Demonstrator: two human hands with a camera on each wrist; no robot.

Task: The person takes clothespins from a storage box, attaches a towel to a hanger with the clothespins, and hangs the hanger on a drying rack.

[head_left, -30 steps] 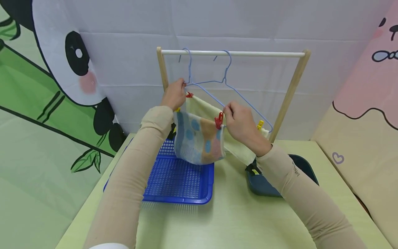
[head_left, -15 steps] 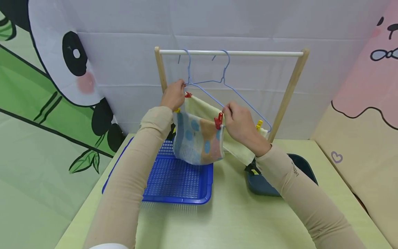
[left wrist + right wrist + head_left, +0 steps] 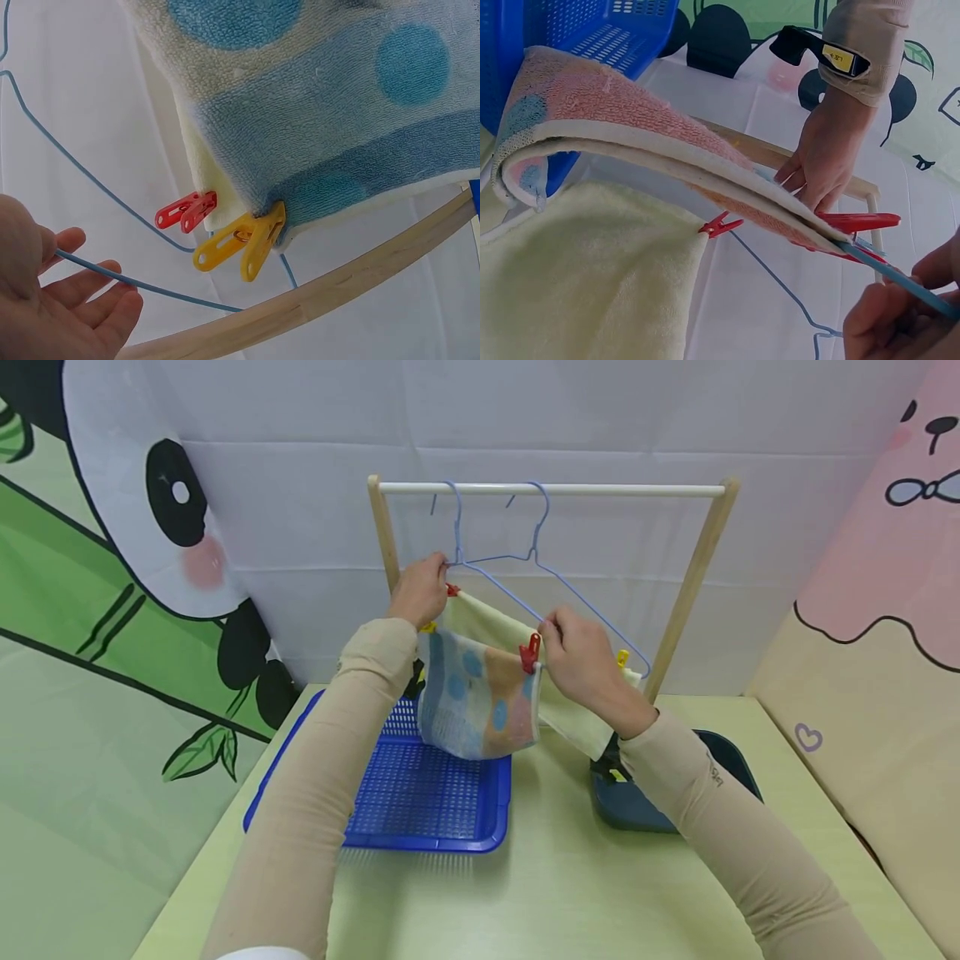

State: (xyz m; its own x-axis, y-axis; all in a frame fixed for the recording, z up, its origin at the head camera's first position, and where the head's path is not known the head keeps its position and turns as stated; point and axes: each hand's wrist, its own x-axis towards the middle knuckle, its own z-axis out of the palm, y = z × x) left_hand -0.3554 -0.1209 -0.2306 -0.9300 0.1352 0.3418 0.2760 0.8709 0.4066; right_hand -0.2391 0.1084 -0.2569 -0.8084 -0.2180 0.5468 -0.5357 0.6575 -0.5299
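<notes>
A patterned towel (image 3: 480, 702) hangs folded over a blue wire hanger (image 3: 501, 585) hooked on the rack's bar. A red clothespin (image 3: 529, 653) clips its right side and a yellow clothespin (image 3: 244, 244) its left. My left hand (image 3: 422, 589) holds the hanger's left slope, the wire lying between thumb and fingers in the left wrist view. At the right corner, my right hand (image 3: 588, 664) pinches the wire close to the red clothespin. Behind hangs a pale yellow towel (image 3: 573, 714) on a second blue hanger (image 3: 588, 606), with a red clothespin (image 3: 187, 211) and a yellow clothespin (image 3: 622, 658).
The drying rack has a white bar (image 3: 600, 490) and wooden posts (image 3: 693, 585). A blue mesh basket (image 3: 498, 827) sits below the towels on the left. To the right, partly behind my forearm, is a dark green tray (image 3: 626, 814). All stand on a pale table (image 3: 555, 893).
Both hands and the front hanger have shifted slightly right along the bar, with the towel. The grips look the same. The head view has also drifted a little.
</notes>
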